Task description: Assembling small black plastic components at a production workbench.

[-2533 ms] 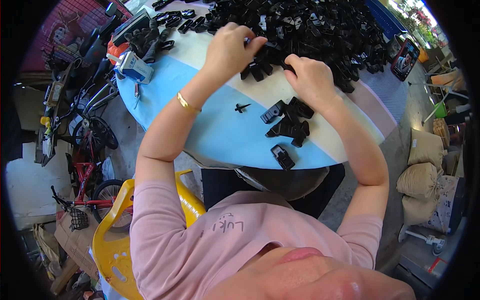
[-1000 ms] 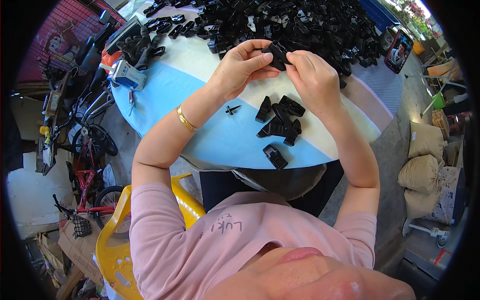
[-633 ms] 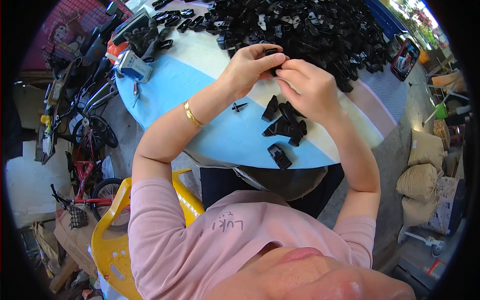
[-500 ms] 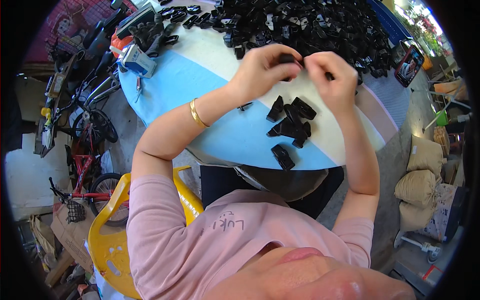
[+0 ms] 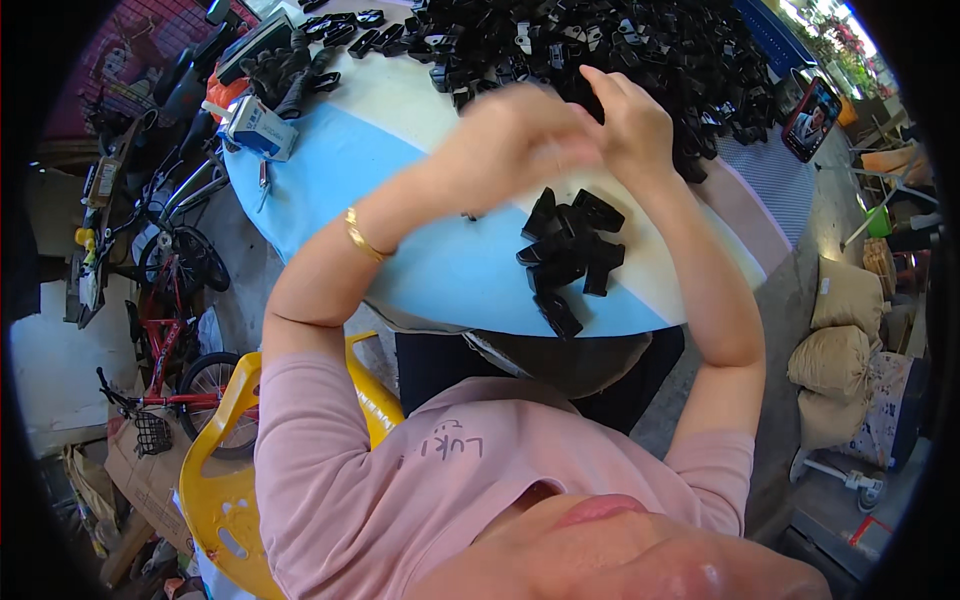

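My left hand point(image 5: 520, 135) is smeared by motion above the table, so its fingers and anything in them cannot be made out. Beside it, my right hand point(image 5: 637, 125) reaches to the near edge of a large heap of black plastic parts point(image 5: 620, 50), some with shiny metal pieces. Its forefinger is stretched out and apart from the thumb, and nothing shows between them. Nearer to me, a small cluster of similar black plastic parts point(image 5: 570, 245) lies on the blue and cream tabletop point(image 5: 440, 270).
A blue-and-white carton point(image 5: 260, 128), dark gloves point(image 5: 285, 78) and a small tool point(image 5: 264, 180) lie at the table's left. At the right edge stands a phone point(image 5: 812, 120). A yellow plastic chair point(image 5: 225, 500) is at my left, with a red bicycle point(image 5: 165, 345) beyond it.
The hands have come closer together, the right moving slightly left and up with its forefinger extended. A dark part seen in my left fingers before is no longer discernible. The view has shifted slightly.
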Motion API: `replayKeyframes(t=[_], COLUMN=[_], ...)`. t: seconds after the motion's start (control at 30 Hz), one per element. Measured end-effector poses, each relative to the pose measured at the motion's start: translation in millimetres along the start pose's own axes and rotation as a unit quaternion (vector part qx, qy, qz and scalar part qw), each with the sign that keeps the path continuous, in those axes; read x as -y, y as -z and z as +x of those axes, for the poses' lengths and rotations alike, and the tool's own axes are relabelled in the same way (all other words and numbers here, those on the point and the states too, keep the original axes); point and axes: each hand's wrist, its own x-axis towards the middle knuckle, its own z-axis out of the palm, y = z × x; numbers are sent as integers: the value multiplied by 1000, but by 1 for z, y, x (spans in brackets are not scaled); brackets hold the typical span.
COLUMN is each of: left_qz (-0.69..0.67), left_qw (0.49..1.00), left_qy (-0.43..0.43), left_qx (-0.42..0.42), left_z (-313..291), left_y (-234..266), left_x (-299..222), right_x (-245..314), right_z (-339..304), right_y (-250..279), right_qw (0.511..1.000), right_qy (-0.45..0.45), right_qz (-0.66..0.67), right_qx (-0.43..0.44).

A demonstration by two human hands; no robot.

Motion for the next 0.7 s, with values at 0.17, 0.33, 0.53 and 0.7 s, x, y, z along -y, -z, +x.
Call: replayKeyframes(t=[0.17,0.33,0.53,0.7], left_qz=[279,306,-1,-477], left_qw=[894,897,939,761], left_qy=[350,319,334,439], left_qx=[25,24,-79,13], left_z=[-1,-17,-1,1], left_y=[48,23,24,17], left_x=[57,85,78,41], right_x=[7,18,27,31], right_z=[1,-2,-6,-3], right_y=[6,16,28,31], right_qw=[990,959,944,956], right_qy=[-47,-83,-50,147], right_qz=[124,270,325,232], right_qx=[-43,-17,-32,-104])
